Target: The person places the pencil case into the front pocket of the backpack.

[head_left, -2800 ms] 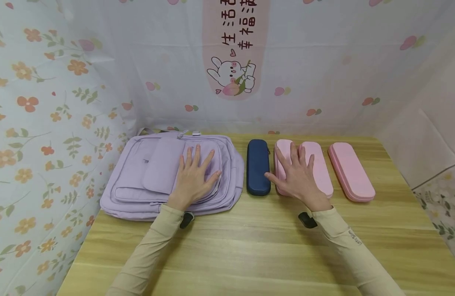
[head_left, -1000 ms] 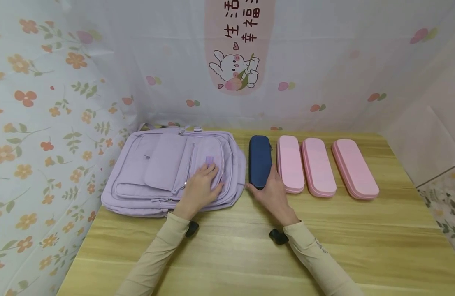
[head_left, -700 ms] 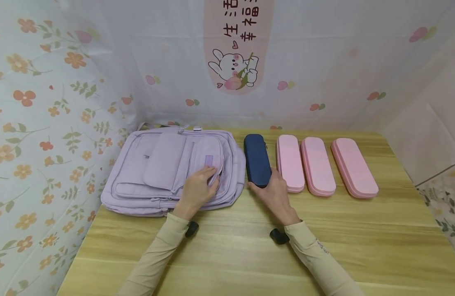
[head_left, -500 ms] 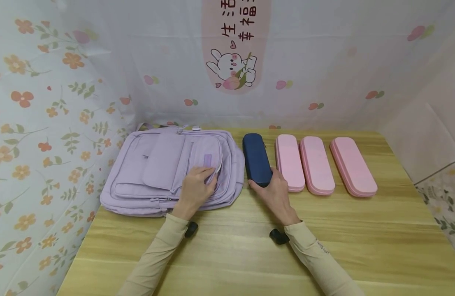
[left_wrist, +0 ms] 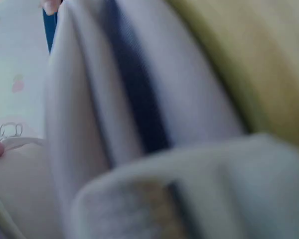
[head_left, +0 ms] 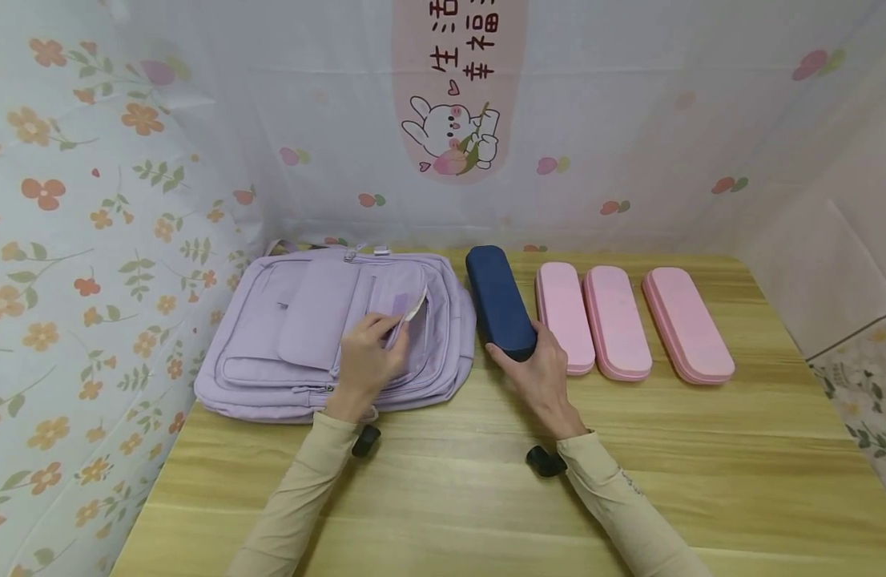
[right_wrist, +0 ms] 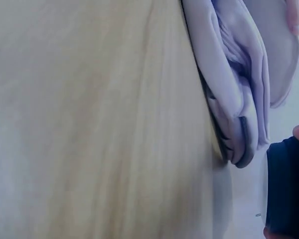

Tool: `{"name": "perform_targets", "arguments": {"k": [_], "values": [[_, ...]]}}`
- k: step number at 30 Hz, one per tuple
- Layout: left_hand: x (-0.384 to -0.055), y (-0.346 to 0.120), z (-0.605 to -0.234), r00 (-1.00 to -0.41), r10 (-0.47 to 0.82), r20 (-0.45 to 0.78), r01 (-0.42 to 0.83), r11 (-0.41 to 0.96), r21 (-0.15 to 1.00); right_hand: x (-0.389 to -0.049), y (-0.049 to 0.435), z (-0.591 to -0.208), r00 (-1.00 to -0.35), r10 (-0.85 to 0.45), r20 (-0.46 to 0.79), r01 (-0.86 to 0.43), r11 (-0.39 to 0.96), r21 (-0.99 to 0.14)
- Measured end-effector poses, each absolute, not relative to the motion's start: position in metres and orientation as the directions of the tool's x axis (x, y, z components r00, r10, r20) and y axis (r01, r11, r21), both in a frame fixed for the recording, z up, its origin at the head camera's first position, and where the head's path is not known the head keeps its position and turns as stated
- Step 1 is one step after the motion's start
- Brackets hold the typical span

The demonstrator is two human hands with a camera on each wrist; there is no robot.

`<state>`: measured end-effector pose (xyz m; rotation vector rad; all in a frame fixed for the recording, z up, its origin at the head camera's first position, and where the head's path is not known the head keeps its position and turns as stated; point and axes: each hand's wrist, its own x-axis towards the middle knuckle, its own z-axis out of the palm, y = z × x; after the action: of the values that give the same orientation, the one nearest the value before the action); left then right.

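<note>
A lavender backpack [head_left: 263, 312] lies flat on the left of the table. My left hand [head_left: 367, 361] pinches the edge of its front pocket flap [head_left: 414, 304] and holds it lifted, so the pocket mouth gapes. My right hand [head_left: 540, 373] grips the near end of a navy pencil case [head_left: 497, 296], thumb on the left side and fingers on the right. The case is tilted, its far end close beside the bag. In the right wrist view the navy case [right_wrist: 287, 189] is up off the table, near the backpack [right_wrist: 229, 84].
Three pink pencil cases, the left one [head_left: 564, 316], the middle one [head_left: 619, 320] and the right one [head_left: 688, 324], lie in a row right of my right hand. A patterned cloth [head_left: 594, 120] hangs behind the wooden table [head_left: 457, 497].
My right hand moved from the pink cases to the navy case, took hold of it and raised it, shifting left. My left hand went from lying flat on the bag to pulling the pocket flap up.
</note>
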<state>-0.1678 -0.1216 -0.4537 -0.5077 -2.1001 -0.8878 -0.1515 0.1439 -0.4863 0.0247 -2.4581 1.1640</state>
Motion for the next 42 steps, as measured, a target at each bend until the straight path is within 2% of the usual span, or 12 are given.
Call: {"name": "perform_targets", "arguments": {"k": [11, 23, 29, 35, 42], "values": [[-0.172, -0.144, -0.433, -0.563, -0.072, 0.824, 0.593, 0.659, 0.462, -0.151, 0.138, -0.476, -0.916, 0.104, 0.388, -0.260, 0.583, -0.770], [-0.171, -0.156, -0.422, -0.531, -0.166, 0.831, 0.602, 0.616, 0.508, -0.151, 0.134, -0.475, -0.926, -0.094, 0.365, -0.367, 0.453, -0.813], [-0.173, -0.160, -0.419, -0.519, -0.188, 0.834, 0.617, 0.593, 0.518, -0.154, 0.130, -0.474, -0.937, -0.206, 0.283, -0.342, 0.358, -0.869], [-0.170, -0.163, -0.417, -0.529, -0.187, 0.827, 0.615, 0.588, 0.526, -0.159, 0.122, -0.473, -0.918, -0.320, 0.233, -0.344, 0.354, -0.870], [-0.170, -0.162, -0.414, -0.521, -0.191, 0.832, 0.621, 0.584, 0.523, -0.169, 0.113, -0.472, -0.875, -0.394, 0.281, -0.405, 0.279, -0.871]]}}
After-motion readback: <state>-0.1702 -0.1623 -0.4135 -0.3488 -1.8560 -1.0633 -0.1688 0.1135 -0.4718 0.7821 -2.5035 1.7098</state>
